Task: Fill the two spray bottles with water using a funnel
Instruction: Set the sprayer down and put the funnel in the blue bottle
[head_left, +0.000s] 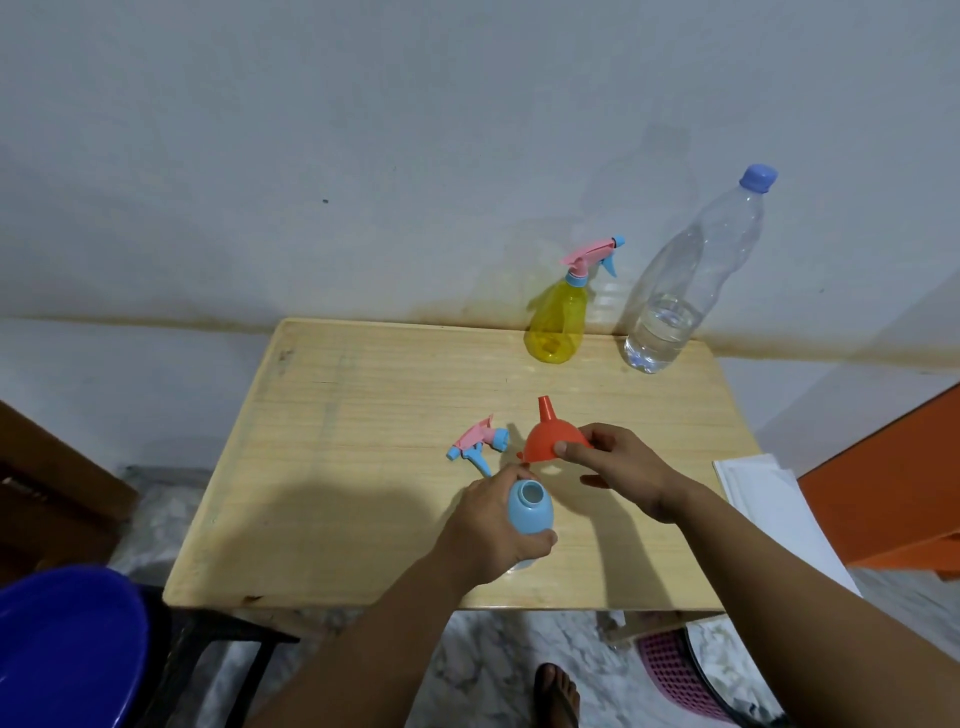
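My left hand (493, 525) grips a light blue spray bottle (529, 506) that stands on the wooden table (363, 467) with its neck open. Its pink and blue spray head (478, 446) lies on the table just behind. My right hand (618, 470) pinches the rim of an orange funnel (550, 439), held spout-up beside the bottle's mouth. A yellow spray bottle (557, 325) with its spray head on stands at the back. To its right is a clear water bottle (685, 291) with a blue cap, water filling only its lower part.
A white wall rises right behind the table. White sheets (769, 504) lie off the table's right edge beside an orange cabinet (893, 499). A blue tub (67, 644) sits at lower left, a pink basket (680, 675) on the floor at lower right, next to my foot.
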